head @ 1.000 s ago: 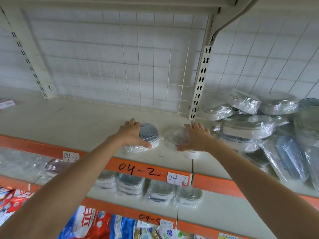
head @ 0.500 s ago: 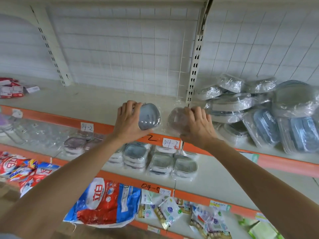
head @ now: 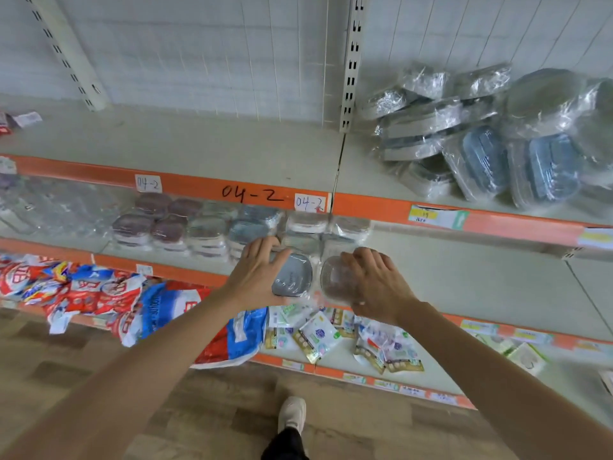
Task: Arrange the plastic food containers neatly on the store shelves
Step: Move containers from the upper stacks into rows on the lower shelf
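Here, the left hand [head: 257, 272] holds a gray-lidded container [head: 292, 275] in a clear wrap, with the fingers curled over its top and left side. Part of the lid hides under those fingers. The right hand [head: 374, 282] grips a clear container [head: 338, 280], also wrapped; the fingers bend over its far edge, and the thumb cannot be seen. Both containers are in the air, side by side, in front of the middle shelf [head: 464, 280] and just before its orange edge. Whether the two wraps touch is hard to tell.

Behind the hands, a row of wrapped containers [head: 205, 227] sits in stacks on the middle shelf. The hands cover the stacks at the near right end, and the colors look blurry through the plastic. On the top shelf [head: 199, 151], far to the right, a messy pile of wrapped containers [head: 481, 137] leans every which way; its right side is cut off by the picture's edge. A white label [head: 310, 203] on the orange strip reads "04-2".

Lower down, red and blue bags [head: 109, 293] and small packets [head: 318, 336] lie on the bottom shelf, their print too blurry to read. A shoe [head: 292, 414] stands on the wooden floor [head: 215, 416].
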`<state>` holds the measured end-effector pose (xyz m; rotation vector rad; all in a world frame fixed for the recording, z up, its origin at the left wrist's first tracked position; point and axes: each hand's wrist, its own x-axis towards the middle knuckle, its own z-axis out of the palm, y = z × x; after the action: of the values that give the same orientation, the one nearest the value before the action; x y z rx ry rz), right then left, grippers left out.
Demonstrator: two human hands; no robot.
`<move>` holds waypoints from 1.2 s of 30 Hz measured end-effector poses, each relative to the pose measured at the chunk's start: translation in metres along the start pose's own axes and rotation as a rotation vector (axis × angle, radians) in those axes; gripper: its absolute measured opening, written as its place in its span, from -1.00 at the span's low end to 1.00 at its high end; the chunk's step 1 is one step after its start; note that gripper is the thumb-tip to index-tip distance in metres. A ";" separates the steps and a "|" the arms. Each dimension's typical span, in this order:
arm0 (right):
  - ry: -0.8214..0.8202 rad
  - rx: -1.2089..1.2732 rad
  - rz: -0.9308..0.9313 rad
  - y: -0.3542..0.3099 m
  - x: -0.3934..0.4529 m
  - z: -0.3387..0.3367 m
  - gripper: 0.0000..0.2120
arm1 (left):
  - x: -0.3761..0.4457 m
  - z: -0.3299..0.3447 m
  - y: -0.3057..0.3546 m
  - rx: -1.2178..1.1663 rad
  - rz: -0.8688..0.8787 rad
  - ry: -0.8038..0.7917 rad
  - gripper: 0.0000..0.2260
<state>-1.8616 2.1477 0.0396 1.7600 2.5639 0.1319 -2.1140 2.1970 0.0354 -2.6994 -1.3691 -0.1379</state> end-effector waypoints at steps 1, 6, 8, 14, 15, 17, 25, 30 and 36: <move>-0.017 0.016 0.017 0.000 -0.002 0.009 -0.11 | 0.000 0.009 0.003 -0.002 -0.003 -0.023 -0.20; -0.043 0.118 0.086 0.002 -0.004 0.057 -0.14 | 0.009 0.060 0.009 -0.059 -0.040 -0.135 -0.13; -0.049 0.150 0.097 0.004 0.001 0.081 -0.15 | 0.016 0.082 0.007 -0.083 -0.057 -0.156 -0.10; 0.051 0.177 0.155 0.021 0.037 0.136 -0.21 | 0.059 0.129 -0.019 -0.180 -0.129 -0.044 -0.13; 0.086 0.174 0.171 0.026 0.047 0.142 -0.24 | 0.070 0.134 -0.025 -0.183 -0.140 -0.023 -0.14; 0.159 0.169 0.208 0.038 0.068 0.152 -0.25 | 0.092 0.143 -0.035 -0.170 -0.153 0.019 -0.19; 0.298 0.215 0.232 0.084 0.143 0.186 -0.30 | 0.168 0.177 -0.063 -0.111 -0.127 0.022 -0.27; 0.219 0.282 0.138 0.093 0.161 0.200 -0.38 | 0.171 0.192 -0.068 -0.104 -0.058 0.042 -0.37; 0.392 0.236 0.212 0.074 0.152 0.223 -0.46 | 0.143 0.220 -0.050 -0.067 -0.068 0.313 -0.55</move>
<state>-1.8310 2.3277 -0.1726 2.2992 2.7329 0.2048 -2.0636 2.3714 -0.1605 -2.5423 -1.3793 -0.5945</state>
